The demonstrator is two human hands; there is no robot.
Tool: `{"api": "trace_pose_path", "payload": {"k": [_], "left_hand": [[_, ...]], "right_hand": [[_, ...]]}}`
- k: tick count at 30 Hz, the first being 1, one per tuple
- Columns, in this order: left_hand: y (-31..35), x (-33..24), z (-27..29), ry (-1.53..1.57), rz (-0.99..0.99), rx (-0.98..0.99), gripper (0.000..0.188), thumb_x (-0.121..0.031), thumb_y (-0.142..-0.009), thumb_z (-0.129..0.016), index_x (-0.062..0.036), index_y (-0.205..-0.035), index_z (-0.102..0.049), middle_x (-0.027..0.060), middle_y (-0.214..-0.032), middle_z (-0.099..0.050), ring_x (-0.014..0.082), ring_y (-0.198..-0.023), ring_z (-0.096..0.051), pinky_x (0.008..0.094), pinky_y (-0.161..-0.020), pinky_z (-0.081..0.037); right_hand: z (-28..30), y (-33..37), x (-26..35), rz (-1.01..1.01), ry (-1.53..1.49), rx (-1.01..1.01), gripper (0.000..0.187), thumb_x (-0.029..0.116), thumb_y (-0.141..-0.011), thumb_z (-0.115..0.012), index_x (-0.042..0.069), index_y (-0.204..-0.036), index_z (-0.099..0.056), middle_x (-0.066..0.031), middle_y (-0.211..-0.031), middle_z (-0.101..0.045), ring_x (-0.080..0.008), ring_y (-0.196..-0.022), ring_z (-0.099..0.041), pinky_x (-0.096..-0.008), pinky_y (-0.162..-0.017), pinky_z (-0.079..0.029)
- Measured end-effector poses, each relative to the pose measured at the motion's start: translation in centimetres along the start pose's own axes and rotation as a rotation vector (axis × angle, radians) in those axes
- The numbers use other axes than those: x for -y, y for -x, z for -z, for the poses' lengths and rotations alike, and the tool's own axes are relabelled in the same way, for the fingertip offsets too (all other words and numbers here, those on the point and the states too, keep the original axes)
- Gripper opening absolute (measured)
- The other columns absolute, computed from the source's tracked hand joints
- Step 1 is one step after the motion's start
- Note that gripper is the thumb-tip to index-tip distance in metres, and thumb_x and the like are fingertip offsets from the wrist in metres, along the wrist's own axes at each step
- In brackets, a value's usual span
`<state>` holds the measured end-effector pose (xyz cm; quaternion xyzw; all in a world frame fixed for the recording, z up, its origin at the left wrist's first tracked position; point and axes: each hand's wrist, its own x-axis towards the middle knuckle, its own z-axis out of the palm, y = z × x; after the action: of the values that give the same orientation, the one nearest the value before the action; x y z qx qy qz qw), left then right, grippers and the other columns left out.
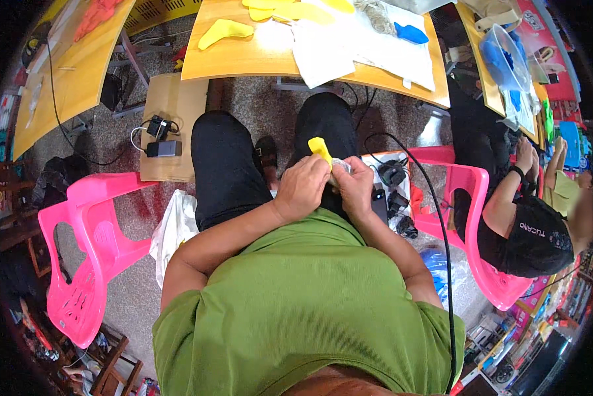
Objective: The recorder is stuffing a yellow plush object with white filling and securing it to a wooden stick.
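Over my lap, my left hand (304, 187) is closed on a small yellow fabric piece (319, 148), whose rounded end sticks up past the fingers. Right beside it, my right hand (354, 187) pinches a small whitish, partly see-through wad (339, 165) against the yellow piece. What the wad is made of is too small to tell. On the wooden table (244, 65) ahead lie several more flat yellow pieces (225, 33), a blue piece (411, 33) and a greyish fluffy clump (378, 18) on white sheets (319, 56).
Pink plastic chairs (89, 251) stand on both sides. A co-worker in black (524, 231) sits at the right, by a clear tub (504, 58) with blue pieces. A black cable (447, 264) hangs along my right side. Chargers (163, 148) rest on cardboard (171, 99) at the left.
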<state>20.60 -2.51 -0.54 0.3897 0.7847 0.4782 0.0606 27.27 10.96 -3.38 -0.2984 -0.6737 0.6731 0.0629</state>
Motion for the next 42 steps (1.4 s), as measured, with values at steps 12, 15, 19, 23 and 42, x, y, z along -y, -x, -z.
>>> {"api": "trace_pose_path", "payload": {"k": [12,15,19,23,42], "left_hand": [[0.4,2.2,-1.0,0.315,0.253,-0.117,0.009,-0.005,-0.083,-0.054,-0.0001,-0.082,-0.045,0.014,-0.087,-0.044,0.029,-0.079,-0.049,0.0366,-0.071,-0.041],[0.3,2.1,-1.1,0.332,0.266,-0.101,0.01,-0.003,-0.083,-0.054,0.0001,-0.082,-0.045,0.0145,-0.088,-0.043,0.029,-0.081,-0.049,0.0368,-0.073,-0.041],[0.4,2.1,-1.2,0.225,0.21,-0.083,0.011,-0.002,-0.082,-0.055,-0.0002,-0.081,-0.044,0.0151,-0.09,-0.043,0.0293,-0.081,-0.048,0.0367,-0.073,-0.041],[0.1,2.1,-1.1,0.199,0.185,-0.115,0.011,-0.003,-0.082,-0.054,-0.0004,-0.08,-0.044,0.0149,-0.091,-0.042,0.0294,-0.082,-0.048,0.0364,-0.073,-0.041],[0.9,3.0,-1.7,0.347,0.261,-0.119,0.011,-0.007,-0.085,-0.055,0.002,-0.086,-0.049,0.0154,-0.089,-0.047,0.0291,-0.083,-0.051,0.0349,-0.072,-0.042]], "right_hand": [[-0.2,1.4,3.1,0.677,0.47,0.051,0.021,0.004,-0.073,-0.068,-0.001,-0.09,-0.058,-0.0109,-0.082,-0.058,-0.0211,-0.069,-0.057,-0.0306,-0.064,-0.047],[-0.5,1.5,4.2,0.747,0.569,0.095,0.018,0.0,-0.073,-0.066,-0.001,-0.09,-0.059,-0.0144,-0.084,-0.057,-0.0265,-0.064,-0.057,-0.033,-0.059,-0.047],[-0.1,0.2,3.2,0.728,0.829,0.145,0.015,0.003,-0.076,-0.064,-0.001,-0.09,-0.06,-0.0131,-0.08,-0.058,-0.0243,-0.061,-0.058,-0.0339,-0.05,-0.047],[-1.0,-0.8,3.8,-0.069,0.16,0.081,0.009,0.005,-0.08,-0.062,-0.002,-0.086,-0.058,-0.0099,-0.076,-0.062,-0.0144,-0.061,-0.06,-0.0265,-0.047,-0.049],[-2.0,-0.2,1.9,0.612,0.365,-0.097,0.016,-0.006,-0.073,-0.062,-0.002,-0.086,-0.054,-0.0126,-0.085,-0.06,-0.0243,-0.072,-0.06,-0.0316,-0.06,-0.05]]}}
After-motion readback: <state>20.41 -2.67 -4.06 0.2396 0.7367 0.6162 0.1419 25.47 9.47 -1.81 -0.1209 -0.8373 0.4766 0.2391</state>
